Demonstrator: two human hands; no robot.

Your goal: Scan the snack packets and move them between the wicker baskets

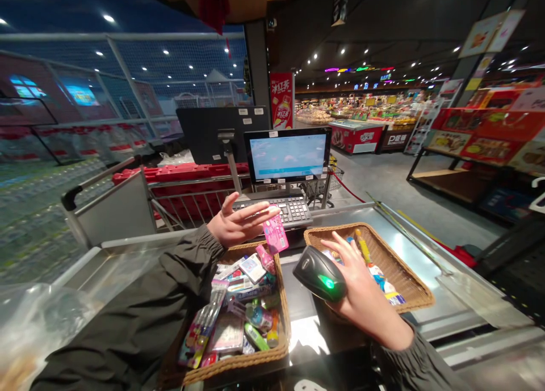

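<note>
My left hand (242, 222) reaches over the left wicker basket (284, 323), its fingers stretched out. At its fingertips it holds a small pink packet (276, 232) with a printed label. A black barcode scanner (320, 274) with a lit green light is in my right hand (357, 286), between the two baskets. The left basket is filled with mixed small goods, among them a toothbrush pack (208, 323), a white box (252, 268) and a green item (256, 337). Beside my right hand, the right wicker basket (409, 272) contains several small items, including a yellow one (363, 246).
Behind the baskets stand a keyboard (293, 210) and a lit monitor (288, 157), with a second dark screen (213, 133) to their left. A metal counter (394, 232) runs beneath. A clear plastic bag (46, 317) lies at the left. Shelves with red boxes (489, 130) stand at right.
</note>
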